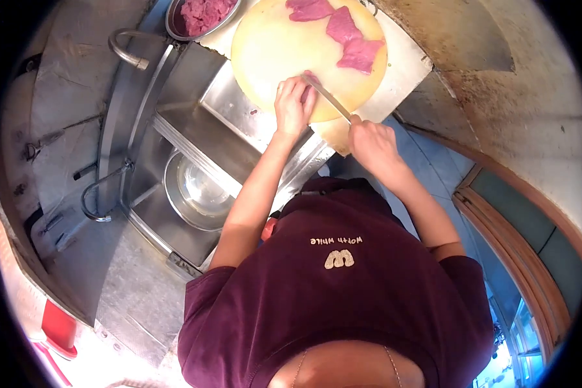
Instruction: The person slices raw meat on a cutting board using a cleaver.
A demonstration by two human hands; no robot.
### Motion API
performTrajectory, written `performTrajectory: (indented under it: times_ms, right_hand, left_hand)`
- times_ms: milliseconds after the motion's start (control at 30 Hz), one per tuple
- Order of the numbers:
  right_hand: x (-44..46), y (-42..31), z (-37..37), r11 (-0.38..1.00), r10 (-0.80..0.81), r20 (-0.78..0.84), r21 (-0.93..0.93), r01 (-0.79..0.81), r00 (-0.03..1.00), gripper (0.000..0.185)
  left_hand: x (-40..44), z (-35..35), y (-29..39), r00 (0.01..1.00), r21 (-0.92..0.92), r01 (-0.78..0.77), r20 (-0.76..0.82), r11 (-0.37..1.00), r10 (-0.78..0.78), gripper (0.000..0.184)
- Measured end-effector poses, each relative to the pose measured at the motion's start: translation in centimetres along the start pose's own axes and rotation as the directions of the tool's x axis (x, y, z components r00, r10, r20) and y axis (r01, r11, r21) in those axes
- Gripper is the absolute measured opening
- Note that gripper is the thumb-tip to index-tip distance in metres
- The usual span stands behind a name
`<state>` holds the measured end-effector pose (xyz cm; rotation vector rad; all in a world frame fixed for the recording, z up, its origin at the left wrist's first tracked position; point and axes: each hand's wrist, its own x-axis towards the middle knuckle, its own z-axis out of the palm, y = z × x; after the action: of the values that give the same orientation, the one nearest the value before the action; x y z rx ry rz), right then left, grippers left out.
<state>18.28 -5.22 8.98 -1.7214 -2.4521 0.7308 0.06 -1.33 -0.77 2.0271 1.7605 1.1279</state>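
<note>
My right hand (372, 143) is closed around the handle of a knife (330, 99), its blade pointing up and to the left across a round cutting board (265, 45). Near the blade's tip, my left hand (293, 107) has its fingers curled over a small piece of meat (309, 75), mostly hidden beneath them. Several flat pink meat slices (359, 55) lie toward the board's far right side. A metal bowl (168, 21) of chopped pink meat (204, 14) stands beyond the board at the upper left.
Left of the board is a steel double sink (194, 77) with a curved faucet (132, 59) and a second faucet (97, 213). A metal basin (174, 187) sits in the nearer sink. At lower left is a red container (59, 326). A stained wall (491, 84) rises at right.
</note>
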Motion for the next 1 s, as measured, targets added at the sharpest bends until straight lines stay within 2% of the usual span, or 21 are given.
performTrajectory:
  times_ms: [100,167,233,333,367,467,533,633,733,767,867,900,1000]
  right_hand:
    - [2.7,-0.3,0.5,0.999,-0.039,0.068,0.024,0.037,0.997,0.015]
    - [5.9,-0.6,2.4,0.993,-0.113,-0.055,0.028,0.115,0.992,0.019]
    - [9.0,-2.0,1.9,0.996,-0.080,0.055,0.053,0.077,0.995,0.023]
    - [11.3,-2.2,2.3,0.995,-0.099,-0.015,-0.017,0.099,0.995,0.023]
    - [11.3,-1.8,1.8,0.997,-0.076,0.122,0.014,0.074,0.990,0.024]
    - [7.7,-0.3,0.9,0.996,-0.022,0.195,-0.076,0.038,0.981,0.024]
    - [4.4,1.1,1.0,0.998,0.046,0.117,-0.051,-0.040,0.992,0.019]
    - [3.3,2.0,0.4,0.987,0.117,0.209,-0.131,-0.091,0.971,0.019]
    - [5.0,2.1,-1.2,1.000,0.023,0.159,-0.008,-0.022,0.987,0.023]
    - [5.2,1.9,-0.9,0.999,0.000,0.139,-0.054,0.007,0.990,0.020]
    - [4.2,0.6,-1.2,0.994,-0.039,0.167,-0.099,0.056,0.985,0.019]
    - [3.6,0.7,-1.2,0.991,-0.052,0.205,-0.110,0.076,0.977,0.019]
    - [1.9,1.2,-0.7,0.995,-0.018,0.171,-0.090,0.034,0.985,0.016]
  left_hand:
    - [0.0,0.2,-0.1,1.000,-0.027,0.017,0.008,0.999,-0.017,0.018]
    - [0.0,0.2,-0.4,0.999,-0.016,0.032,0.013,0.999,-0.032,0.019]
    - [-0.2,0.4,-0.8,0.999,0.024,0.045,0.015,0.999,-0.045,0.020]
    - [-0.3,0.4,-0.4,0.998,-0.023,0.044,-0.032,0.999,-0.045,0.016]
    - [-0.2,0.3,-0.3,0.998,-0.027,0.048,-0.036,0.999,-0.049,0.015]
    - [-0.2,0.2,0.3,0.996,-0.038,0.070,-0.055,0.997,-0.072,0.014]
    - [-0.2,0.5,0.0,0.993,-0.041,0.089,-0.076,0.995,-0.092,0.014]
    - [-0.2,0.6,-0.1,0.993,-0.053,0.047,-0.106,0.998,-0.052,0.013]
    - [-0.6,0.7,0.0,0.973,-0.134,0.214,-0.064,0.968,-0.224,0.010]
    - [-0.5,0.7,-0.1,0.986,-0.091,0.139,-0.078,0.986,-0.146,0.010]
    - [-0.3,0.5,0.1,0.993,-0.044,0.057,-0.102,0.997,-0.062,0.011]
    - [-0.6,0.7,-0.4,0.994,0.006,0.093,-0.055,0.996,-0.093,0.012]
    - [-0.3,0.7,-0.4,0.994,-0.033,0.034,-0.099,0.999,-0.037,0.015]
